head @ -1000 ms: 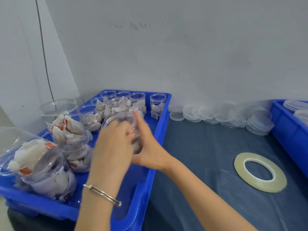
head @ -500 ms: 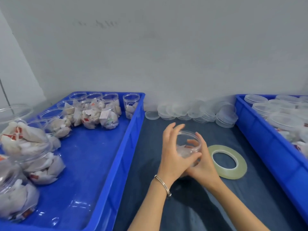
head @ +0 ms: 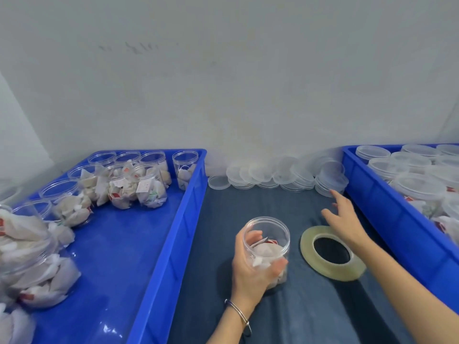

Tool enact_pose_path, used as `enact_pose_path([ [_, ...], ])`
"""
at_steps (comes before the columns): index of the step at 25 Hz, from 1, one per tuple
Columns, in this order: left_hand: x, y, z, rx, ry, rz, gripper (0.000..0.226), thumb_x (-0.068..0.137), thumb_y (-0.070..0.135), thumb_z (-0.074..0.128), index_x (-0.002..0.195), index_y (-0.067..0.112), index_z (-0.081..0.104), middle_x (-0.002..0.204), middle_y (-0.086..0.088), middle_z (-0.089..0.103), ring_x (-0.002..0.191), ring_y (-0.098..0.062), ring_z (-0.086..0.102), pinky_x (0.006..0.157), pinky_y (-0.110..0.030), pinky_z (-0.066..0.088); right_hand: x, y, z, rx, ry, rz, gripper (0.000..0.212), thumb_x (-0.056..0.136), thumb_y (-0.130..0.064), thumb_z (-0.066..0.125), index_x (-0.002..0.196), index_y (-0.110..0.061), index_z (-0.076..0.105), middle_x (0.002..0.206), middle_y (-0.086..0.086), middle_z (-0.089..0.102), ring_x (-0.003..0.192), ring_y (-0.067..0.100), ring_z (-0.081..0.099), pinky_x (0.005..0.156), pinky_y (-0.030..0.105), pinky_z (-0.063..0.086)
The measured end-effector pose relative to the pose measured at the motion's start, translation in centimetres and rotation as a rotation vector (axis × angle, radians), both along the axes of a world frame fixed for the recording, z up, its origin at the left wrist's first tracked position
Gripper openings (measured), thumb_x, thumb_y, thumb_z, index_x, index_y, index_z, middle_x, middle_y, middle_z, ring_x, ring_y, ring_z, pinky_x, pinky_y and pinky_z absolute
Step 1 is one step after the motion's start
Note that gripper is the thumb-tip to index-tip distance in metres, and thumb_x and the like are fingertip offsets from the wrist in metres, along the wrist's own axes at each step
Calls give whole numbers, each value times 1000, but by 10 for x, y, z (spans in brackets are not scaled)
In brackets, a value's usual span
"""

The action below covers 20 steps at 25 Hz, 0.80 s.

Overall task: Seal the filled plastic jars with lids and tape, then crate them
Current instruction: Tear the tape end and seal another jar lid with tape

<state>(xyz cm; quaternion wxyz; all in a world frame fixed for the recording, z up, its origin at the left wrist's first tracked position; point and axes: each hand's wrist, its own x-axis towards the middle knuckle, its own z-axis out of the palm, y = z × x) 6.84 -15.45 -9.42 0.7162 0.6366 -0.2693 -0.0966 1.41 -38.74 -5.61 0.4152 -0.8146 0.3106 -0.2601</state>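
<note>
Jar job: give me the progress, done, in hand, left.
Done: lidded jars fill the right crate. In hand: left hand grips an open jar; right hand reaches toward the lids. Left: lid, tape roll, crating, plus open jars in the left crate.

Left hand (head: 250, 269): fingers and thumb curled in a grip around an upright object, bracelet on wrist; right hand (head: 346, 219): extended forward, fingers spread and relaxed, holding nothing; forearm angled from lower right.

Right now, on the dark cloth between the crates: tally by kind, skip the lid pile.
Open filled jar, held by the left hand: 1
Tape roll: 1
Blue crates flanking the cloth, left crate and right crate: 2
Total: 4
</note>
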Motion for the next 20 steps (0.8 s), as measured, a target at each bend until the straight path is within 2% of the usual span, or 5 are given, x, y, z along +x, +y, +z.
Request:
enact_pose_path([
  [6, 2, -3, -2, -27, 7, -8, 84, 46, 31, 83, 122, 27, 50, 114, -6, 59, 101, -7, 64, 81, -13, 48, 42, -80, 2, -78, 332, -37, 77, 91, -11, 55, 152, -11, 7, 159, 10, 1, 144, 33, 13, 114, 44, 20],
  [10, 3, -5, -1, -38, -14, 1, 86, 45, 33, 84, 122, 22, 48, 114, -10, 58, 98, -5, 64, 84, -13, 47, 53, -94, -3, -101, 515, 15, 84, 92, -14, 56, 152, -19, -2, 159, 14, 6, 142, 41, 17, 114, 50, 23],
  [13, 5, -6, -2, -41, -28, 6, 86, 45, 35, 84, 122, 23, 48, 112, -9, 59, 100, -7, 63, 85, -14, 47, 48, -87, -18, -180, 645, -27, 82, 92, -21, 57, 152, -20, 0, 156, 18, 17, 138, 43, 23, 110, 54, 28],
  [17, 5, -6, -4, -39, -42, 18, 87, 46, 36, 84, 124, 24, 48, 113, -7, 60, 103, -8, 63, 87, -15, 47, 39, -76, -24, -227, 392, -261, 74, 89, -17, 60, 148, -16, 16, 143, 19, 26, 119, 39, 42, 93, 49, 45],
  [20, 6, -7, -6, -30, -48, 27, 87, 46, 36, 84, 125, 24, 48, 112, -5, 60, 104, -10, 62, 89, -17, 47, 42, -88, -11, -274, 324, -238, 81, 86, -13, 63, 149, -20, 13, 151, 10, 12, 128, 41, 34, 96, 50, 41],
])
